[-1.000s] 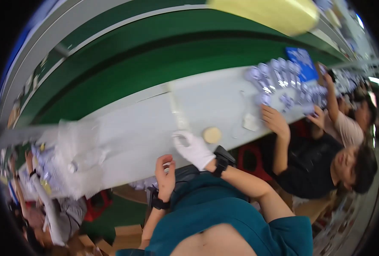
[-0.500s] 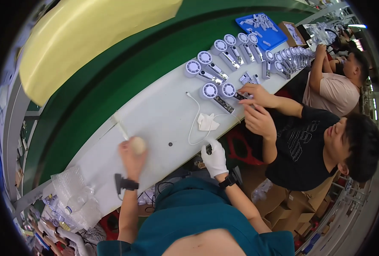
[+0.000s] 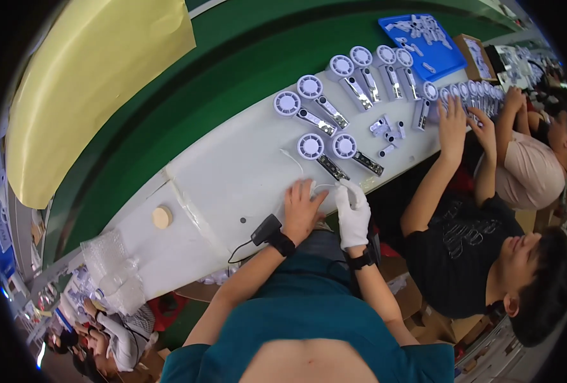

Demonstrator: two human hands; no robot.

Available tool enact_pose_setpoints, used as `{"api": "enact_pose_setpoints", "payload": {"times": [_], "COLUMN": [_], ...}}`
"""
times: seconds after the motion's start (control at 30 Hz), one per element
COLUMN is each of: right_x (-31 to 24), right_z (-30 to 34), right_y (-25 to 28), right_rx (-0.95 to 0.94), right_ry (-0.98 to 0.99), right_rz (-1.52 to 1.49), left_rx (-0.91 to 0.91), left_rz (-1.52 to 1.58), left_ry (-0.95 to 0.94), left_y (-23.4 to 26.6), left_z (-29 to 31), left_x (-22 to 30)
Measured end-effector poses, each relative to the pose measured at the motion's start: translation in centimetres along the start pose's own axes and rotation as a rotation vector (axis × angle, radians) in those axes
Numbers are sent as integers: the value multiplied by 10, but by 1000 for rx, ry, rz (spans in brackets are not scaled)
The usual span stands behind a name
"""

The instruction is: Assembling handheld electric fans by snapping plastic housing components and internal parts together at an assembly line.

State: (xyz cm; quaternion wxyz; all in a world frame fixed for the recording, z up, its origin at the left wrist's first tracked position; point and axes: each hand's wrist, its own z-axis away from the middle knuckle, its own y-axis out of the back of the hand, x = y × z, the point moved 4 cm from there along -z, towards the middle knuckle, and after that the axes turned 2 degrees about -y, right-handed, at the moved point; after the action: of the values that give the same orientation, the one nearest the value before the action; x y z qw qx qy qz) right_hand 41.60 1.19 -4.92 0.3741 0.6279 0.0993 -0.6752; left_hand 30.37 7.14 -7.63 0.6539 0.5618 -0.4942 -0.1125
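My bare left hand (image 3: pixel 301 212) is low over the near edge of the white table, fingers stretched out and partly apart. It covers where a white cloth lay, so I cannot see whether it touches that cloth. Beside it, my white-gloved right hand (image 3: pixel 353 217) has its thumb and fingers curled together by a thin white cable (image 3: pixel 323 186). What the glove holds, if anything, is hidden. Beyond my hands lie two white handheld fans (image 3: pixel 310 147) with open handles showing circuit boards. A round cream disc (image 3: pixel 162 217) rests farther left.
More handheld fans (image 3: pixel 287 103) line the table's far side, continuing right. Small white parts (image 3: pixel 385 127) lie near them; a blue tray (image 3: pixel 449 57) of parts stands behind. A co-worker's hands (image 3: pixel 452 131) reach among the right-hand fans. Bubble wrap (image 3: pixel 114 274) lies at left.
My left hand has let go of the cream disc, left of the table seam, and moved right toward my right hand. The co-worker's hands shifted from the near fans to the right. The view has shifted.
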Motion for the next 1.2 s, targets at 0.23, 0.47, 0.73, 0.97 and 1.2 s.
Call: {"api": "enact_pose_setpoints", "payload": {"times": [0.23, 0.47, 0.73, 0.97, 1.2], "right_x": [34, 41, 42, 26, -34], "right_z": [7, 5, 48, 15, -76], "right_y": [27, 32, 40, 56, 6], "right_rx": [4, 123, 183, 326, -239], "right_ry": [-160, -235, -387, -134, 94], "right_rz": [-70, -86, -285, 89, 648], "left_rx": [-136, -57, -65, -48, -2], "left_rz": [243, 419, 421, 111, 343], "left_ry": [145, 225, 91, 140, 530], "left_y": [9, 65, 88, 127, 100], "left_z": [46, 59, 68, 59, 10], "left_x": [-60, -71, -98, -128, -65]}}
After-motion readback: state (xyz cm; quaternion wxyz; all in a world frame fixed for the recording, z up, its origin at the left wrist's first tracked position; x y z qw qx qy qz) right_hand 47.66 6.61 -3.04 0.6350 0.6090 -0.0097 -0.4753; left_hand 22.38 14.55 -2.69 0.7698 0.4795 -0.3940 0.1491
